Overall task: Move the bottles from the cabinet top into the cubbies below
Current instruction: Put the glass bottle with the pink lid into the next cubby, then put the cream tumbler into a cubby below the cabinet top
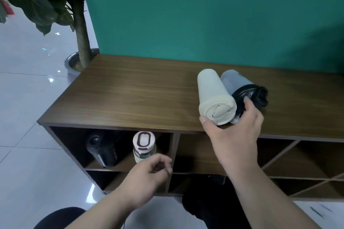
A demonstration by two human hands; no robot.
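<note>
Two bottles lie touching on the cabinet top [130, 95], so as the right hand [232, 126] spreads wide around the cream tumbler [214, 96], the grey bottle [240, 87] (round, black-lidded) may roll, while the left hand [149, 178] hangs loosely curled, empty, beside the cubby's glass bottle [144, 147].

potted plant [81, 39], teal wall [204, 11], tiled floor [24, 117]

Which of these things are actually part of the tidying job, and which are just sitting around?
Part of the job:
- cream bottle and grey bottle, lying on the cabinet top
- right hand, reaching for them
- left hand, by the glass bottle
- black bottle, already in a cubby

Just there:
- potted plant
- green wall
</note>
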